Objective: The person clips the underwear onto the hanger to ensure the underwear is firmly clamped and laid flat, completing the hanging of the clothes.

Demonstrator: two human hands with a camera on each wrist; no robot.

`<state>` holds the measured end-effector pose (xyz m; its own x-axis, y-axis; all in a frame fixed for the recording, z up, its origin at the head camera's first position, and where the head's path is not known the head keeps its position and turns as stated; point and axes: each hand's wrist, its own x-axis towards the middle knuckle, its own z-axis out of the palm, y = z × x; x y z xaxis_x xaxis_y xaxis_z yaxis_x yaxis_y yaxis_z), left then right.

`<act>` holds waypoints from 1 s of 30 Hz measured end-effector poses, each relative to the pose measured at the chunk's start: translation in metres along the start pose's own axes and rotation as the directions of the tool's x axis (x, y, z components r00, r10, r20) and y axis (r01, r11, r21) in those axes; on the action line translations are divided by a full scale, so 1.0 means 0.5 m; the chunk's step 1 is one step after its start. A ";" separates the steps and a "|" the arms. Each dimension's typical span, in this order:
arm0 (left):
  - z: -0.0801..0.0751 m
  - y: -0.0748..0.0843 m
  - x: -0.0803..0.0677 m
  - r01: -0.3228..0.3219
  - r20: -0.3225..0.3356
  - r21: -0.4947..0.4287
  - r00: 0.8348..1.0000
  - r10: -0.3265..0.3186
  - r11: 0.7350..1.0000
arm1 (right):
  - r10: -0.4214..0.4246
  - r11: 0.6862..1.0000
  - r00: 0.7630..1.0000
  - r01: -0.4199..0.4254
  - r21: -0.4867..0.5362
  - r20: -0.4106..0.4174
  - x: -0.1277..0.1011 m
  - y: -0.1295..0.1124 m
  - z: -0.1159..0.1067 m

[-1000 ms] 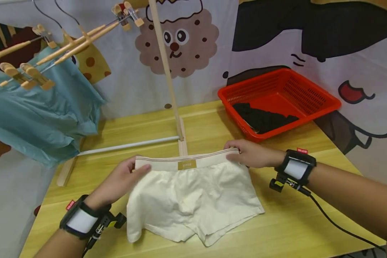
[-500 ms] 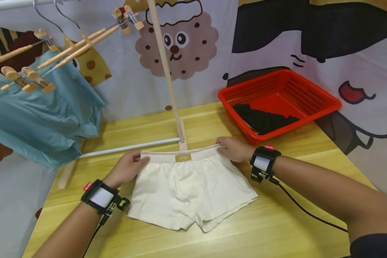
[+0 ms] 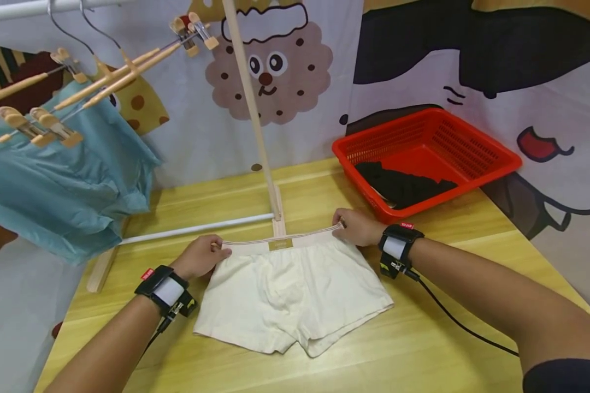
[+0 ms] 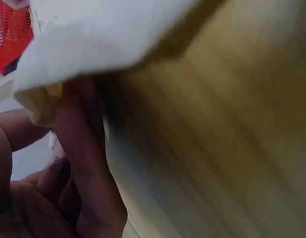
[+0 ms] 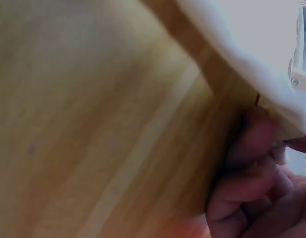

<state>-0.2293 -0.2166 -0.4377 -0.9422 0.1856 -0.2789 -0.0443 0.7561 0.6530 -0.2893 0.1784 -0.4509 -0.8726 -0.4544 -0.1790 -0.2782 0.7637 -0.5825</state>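
Cream boxer shorts [image 3: 295, 289] lie spread on the wooden table, waistband toward the back, with a gold label at the band's middle. My left hand [image 3: 200, 257] pinches the left end of the waistband between thumb and fingers. At the opposite end, my right hand [image 3: 358, 227] grips the band's right corner. In the left wrist view, the fingers [image 4: 86, 153] hold the folded edge of the cloth. The right wrist view shows curled fingers [image 5: 247, 183] under the white fabric's corner.
A red basket [image 3: 487, 169] with dark cloth [image 3: 403, 184] inside stands at the back right. Teal garments [image 3: 78, 174] hang at the left beneath wooden clip hangers [image 3: 113, 76]. The rack's upright pole [image 3: 253, 103] and white lower bar [image 3: 201, 225] lie behind the shorts.
The shorts have been drawn flatter, their lower left leg now lying smooth. Both hands kept hold of the waistband; the right hand shifted left, and the waistband lowered slightly in the last half second.
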 end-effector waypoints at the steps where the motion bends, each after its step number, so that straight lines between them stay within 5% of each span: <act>1: 0.000 -0.001 0.001 0.010 0.007 0.003 1.000 -0.010 1.000 | 0.005 1.000 1.000 -0.005 -0.002 -0.008 0.000 0.003 0.001; 10: -0.001 -0.008 0.005 0.073 0.026 0.025 0.997 -0.073 0.997 | 0.082 0.986 0.996 -0.084 0.147 0.022 0.001 0.038 0.004; 15: -0.005 -0.006 0.007 0.088 0.066 -0.007 0.994 -0.088 0.996 | 0.111 0.929 0.992 -0.127 0.348 0.066 -0.010 0.053 0.006; 20: -0.009 -0.007 0.007 0.091 0.086 -0.011 0.992 -0.090 0.996 | 0.129 0.886 0.988 -0.156 0.438 0.090 -0.001 0.070 0.010; 25: -0.006 -0.006 0.003 0.071 0.015 0.092 0.997 -0.072 0.993 | 0.115 0.847 0.986 -0.159 0.508 0.117 0.010 0.087 0.016; 28: 0.000 0.013 -0.007 0.015 -0.088 0.235 0.996 0.006 0.972 | 0.113 0.833 0.986 -0.163 0.528 0.126 0.010 0.088 0.016; 30: -0.001 0.044 -0.022 -0.033 -0.171 0.314 0.981 0.091 0.949 | 0.116 0.830 0.985 -0.168 0.532 0.131 0.010 0.087 0.014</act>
<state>-0.2200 -0.2025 -0.4198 -0.9851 0.1438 -0.0942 0.0937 0.9084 0.4075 -0.3030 0.2064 -0.4826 -0.8388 -0.4193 -0.3473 0.1292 0.4665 -0.8750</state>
